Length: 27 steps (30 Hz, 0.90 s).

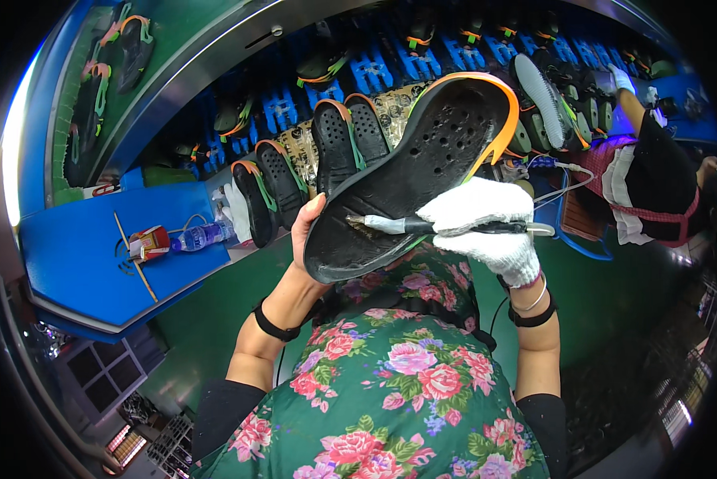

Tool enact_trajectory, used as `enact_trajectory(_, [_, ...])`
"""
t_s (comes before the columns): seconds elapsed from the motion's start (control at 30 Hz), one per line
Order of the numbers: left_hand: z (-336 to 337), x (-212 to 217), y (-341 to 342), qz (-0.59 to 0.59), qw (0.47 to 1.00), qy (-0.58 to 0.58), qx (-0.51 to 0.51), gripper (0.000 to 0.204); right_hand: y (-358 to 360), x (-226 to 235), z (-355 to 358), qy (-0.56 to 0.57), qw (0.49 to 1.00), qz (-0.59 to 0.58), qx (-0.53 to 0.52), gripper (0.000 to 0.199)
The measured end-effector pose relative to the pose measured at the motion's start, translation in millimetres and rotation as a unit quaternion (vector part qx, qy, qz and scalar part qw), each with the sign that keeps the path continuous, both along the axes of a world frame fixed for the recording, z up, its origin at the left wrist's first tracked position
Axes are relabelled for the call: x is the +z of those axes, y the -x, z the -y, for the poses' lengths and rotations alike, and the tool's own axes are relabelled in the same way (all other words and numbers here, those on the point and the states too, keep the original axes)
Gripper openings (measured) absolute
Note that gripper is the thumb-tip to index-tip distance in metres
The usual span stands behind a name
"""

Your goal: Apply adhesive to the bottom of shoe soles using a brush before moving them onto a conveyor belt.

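A black shoe sole [422,152] with small round holes and an orange-and-green rim is tilted up in front of me. My bare left hand [300,239] grips its lower left end, thumb over the edge. My right hand [479,209], in a white knit glove, is closed round a brush [386,225] with a pale wrapped handle and a thin tube at its back end. The brush tip touches or hovers just over the sole's inner surface near the left end; I cannot tell which.
Black soles [334,144] stand beyond, before a row of blue holders [370,72]. At left, a blue table [79,239] bears a bottle [201,237], a red box [148,243] and a stick. A co-worker's arm [631,108] reaches in at right, near cables.
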State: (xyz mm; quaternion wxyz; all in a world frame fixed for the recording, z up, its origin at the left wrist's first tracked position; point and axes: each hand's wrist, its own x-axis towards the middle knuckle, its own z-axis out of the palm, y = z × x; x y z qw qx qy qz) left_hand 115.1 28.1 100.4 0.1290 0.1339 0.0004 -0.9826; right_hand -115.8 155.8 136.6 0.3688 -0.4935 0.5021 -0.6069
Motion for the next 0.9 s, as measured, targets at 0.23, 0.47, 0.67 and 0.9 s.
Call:
enact_trajectory(0.23, [-8,13,9,0.097,0.985,0.106,-0.092,0.101,6,-3,-6,-0.001,0.999,-0.002,0.032,0.016])
enact_trajectory(0.47, [-16,19,5,0.146,0.985,0.055,-0.068,0.101,12,-6,-12,-0.013,0.999,-0.013,0.049,0.018])
enact_trajectory(0.67, [-14,-6,-4,-0.026,0.997,-0.006,-0.079,0.091,29,-13,-13,0.004,1.0,0.013,-0.004,0.019])
enact_trajectory(0.9, [-18,-2,2,-0.015,0.99,-0.136,-0.037,0.091,20,3,-7,0.049,0.994,0.047,-0.082,0.016])
